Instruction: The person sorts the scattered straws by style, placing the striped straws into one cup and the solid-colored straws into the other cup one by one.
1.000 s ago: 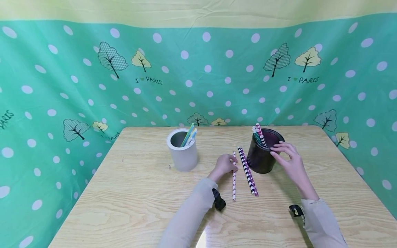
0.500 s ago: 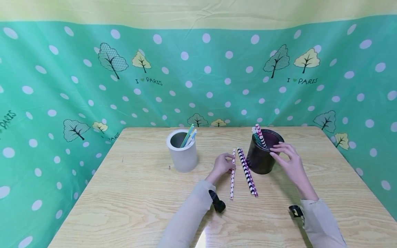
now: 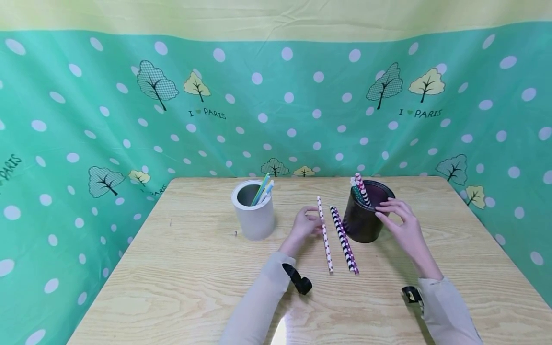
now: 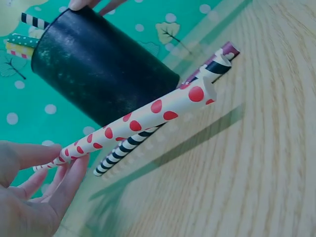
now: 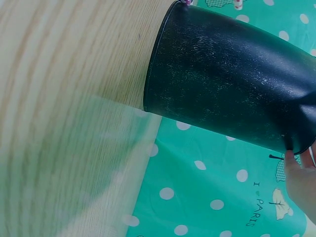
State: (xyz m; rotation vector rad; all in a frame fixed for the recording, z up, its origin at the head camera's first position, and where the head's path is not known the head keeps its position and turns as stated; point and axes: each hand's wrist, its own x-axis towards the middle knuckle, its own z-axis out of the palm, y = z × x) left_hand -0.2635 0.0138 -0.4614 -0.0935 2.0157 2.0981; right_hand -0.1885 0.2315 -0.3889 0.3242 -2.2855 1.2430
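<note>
My left hand (image 3: 305, 224) pinches a white paper straw with red dots (image 4: 133, 123) between thumb and fingers, near its far end. The straw is raised at a slant, and its shadow falls on the wood in the left wrist view. Just right of it, a black-and-white striped straw (image 3: 342, 242) and a purple dotted straw (image 3: 354, 262) lie side by side on the table. My right hand (image 3: 403, 223) grips the near right rim of a black cup (image 3: 361, 223), thumb outside. Several patterned straws (image 3: 361, 187) stand in that cup, leaning left.
A white cup (image 3: 257, 220) holding a few green, blue and white straws (image 3: 263, 189) stands left of my left hand. The wooden table (image 3: 172, 278) ends at a dotted green curtain (image 3: 319, 115) behind the cups. A small dark speck (image 3: 235, 233) lies beside the white cup.
My left hand has drawn slightly left and lifted the red-dotted straw off the table, its far end swinging up and left. My right hand and the black cup have stayed put.
</note>
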